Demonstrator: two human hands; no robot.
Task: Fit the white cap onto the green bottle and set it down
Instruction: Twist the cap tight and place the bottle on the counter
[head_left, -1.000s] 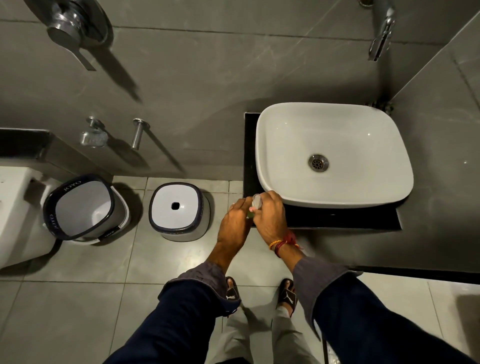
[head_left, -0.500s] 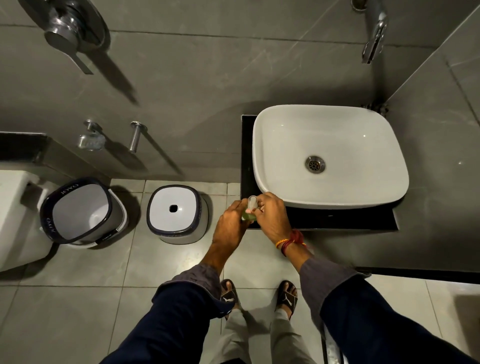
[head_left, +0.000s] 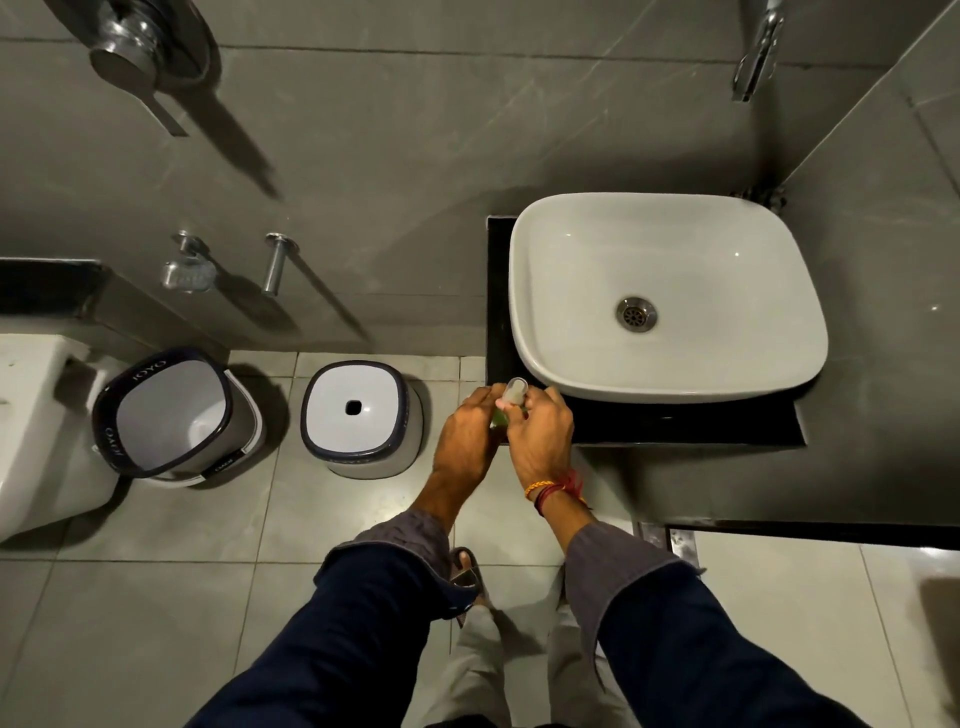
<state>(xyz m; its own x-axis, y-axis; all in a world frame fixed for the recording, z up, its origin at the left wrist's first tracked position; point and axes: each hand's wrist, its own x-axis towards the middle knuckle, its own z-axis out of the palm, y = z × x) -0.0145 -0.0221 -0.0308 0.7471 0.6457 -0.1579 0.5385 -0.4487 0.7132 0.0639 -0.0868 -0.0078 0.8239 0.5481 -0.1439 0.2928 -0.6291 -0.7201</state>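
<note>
Only the head view here, looking straight down. Both hands are together at the near left corner of the black bench (head_left: 675, 431), just in front of the white basin (head_left: 670, 296). The left hand (head_left: 465, 434) is wrapped around the green bottle (head_left: 497, 419), of which only a sliver of green shows between the fingers. The right hand (head_left: 540, 434) pinches the white cap (head_left: 515, 392), which sits at the bottle's top; can't tell if it's fully seated or just resting there. My guess is the bottle's small, light plastic, so it won't take much force, but it could be slick and might squash if squeezed hard. I'd hold the body low with the left hand and press or twist the cap from its sides with the right. Once it's on, the bare bench strip right there looks like the obvious spot to stand it. On the floor to the left are a stool (head_left: 358, 415) and an open bucket (head_left: 171, 413).
</note>
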